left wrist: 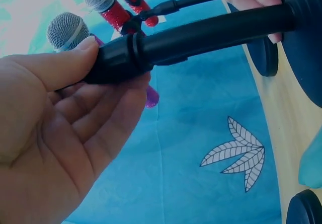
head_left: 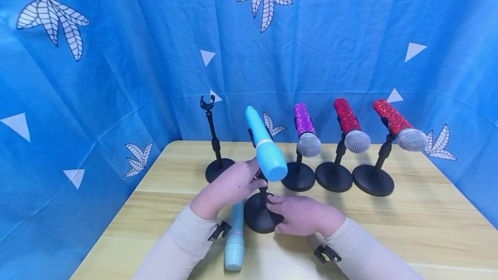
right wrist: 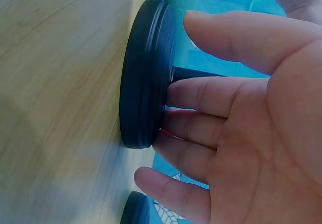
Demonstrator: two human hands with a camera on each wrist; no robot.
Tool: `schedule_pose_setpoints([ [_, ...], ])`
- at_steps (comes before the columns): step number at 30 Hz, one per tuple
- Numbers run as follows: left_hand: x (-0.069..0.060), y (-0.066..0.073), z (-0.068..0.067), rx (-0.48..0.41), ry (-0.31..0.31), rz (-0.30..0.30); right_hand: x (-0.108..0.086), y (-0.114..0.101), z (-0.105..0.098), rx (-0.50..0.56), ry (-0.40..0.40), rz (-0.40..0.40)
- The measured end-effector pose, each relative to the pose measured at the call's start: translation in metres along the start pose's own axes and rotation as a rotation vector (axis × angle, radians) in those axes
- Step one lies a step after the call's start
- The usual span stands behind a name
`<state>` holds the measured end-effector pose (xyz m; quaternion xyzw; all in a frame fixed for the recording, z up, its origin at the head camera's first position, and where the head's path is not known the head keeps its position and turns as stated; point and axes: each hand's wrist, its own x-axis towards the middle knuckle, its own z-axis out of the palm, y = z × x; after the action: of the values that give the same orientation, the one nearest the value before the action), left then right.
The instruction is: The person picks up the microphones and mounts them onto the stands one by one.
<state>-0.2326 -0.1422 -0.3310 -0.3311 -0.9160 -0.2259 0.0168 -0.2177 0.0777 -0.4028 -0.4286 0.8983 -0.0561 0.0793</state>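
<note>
A light blue microphone [head_left: 268, 154] sits tilted in the holder of a black microphone stand [head_left: 256, 217]. My left hand [head_left: 233, 185] grips this stand by the collar [left wrist: 118, 58] under the holder, thumb on one side and fingers on the other. My right hand [head_left: 305, 215] is at the stand's round base [right wrist: 146, 78], its fairly straight fingers touching the upper side near the pole, thumb apart. Under my left wrist, a second light blue microphone [head_left: 234, 245] lies on the table, partly hidden by the arm. Whether the base rests fully flat, I cannot tell.
To the left is a black stand [head_left: 216, 141] with nothing in its holder. On the right, stands hold a purple microphone [head_left: 304, 120] and two red ones, a nearer-middle red microphone [head_left: 346, 116] and a far-right red microphone [head_left: 393, 118]. A blue curtain [head_left: 330, 33] hangs behind the wooden table [head_left: 428, 228].
</note>
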Motion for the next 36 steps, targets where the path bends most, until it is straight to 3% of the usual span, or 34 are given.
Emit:
schedule_pose_setpoints([
  [4, -0.0004, 0.0011, 0.0023, 0.016, 0.028, -0.014, -0.0004, -0.0007, -0.0003, 0.003, 0.001, 0.002],
  [12, -0.0016, 0.0, 0.0005, -0.013, -0.057, -0.021, -0.0013, -0.0011, -0.001, 0.013, -0.003, 0.018],
  [21, -0.0018, -0.0008, 0.0029, 0.068, 0.019, 0.016, -0.0017, 0.0008, -0.0005, 0.033, 0.002, 0.011],
  [26, -0.0043, -0.0027, 0.0019, 0.007, -0.022, 0.008, -0.0018, 0.0026, 0.0003, 0.064, -0.007, 0.022],
  [31, -0.0042, -0.0032, -0.0002, 0.015, -0.061, -0.001, -0.0023, 0.0021, -0.0013, 0.078, -0.01, 0.021],
  [36, -0.0011, -0.0044, -0.001, 0.015, -0.053, -0.022, -0.0019, 0.0025, -0.0013, 0.07, -0.006, 0.021],
])
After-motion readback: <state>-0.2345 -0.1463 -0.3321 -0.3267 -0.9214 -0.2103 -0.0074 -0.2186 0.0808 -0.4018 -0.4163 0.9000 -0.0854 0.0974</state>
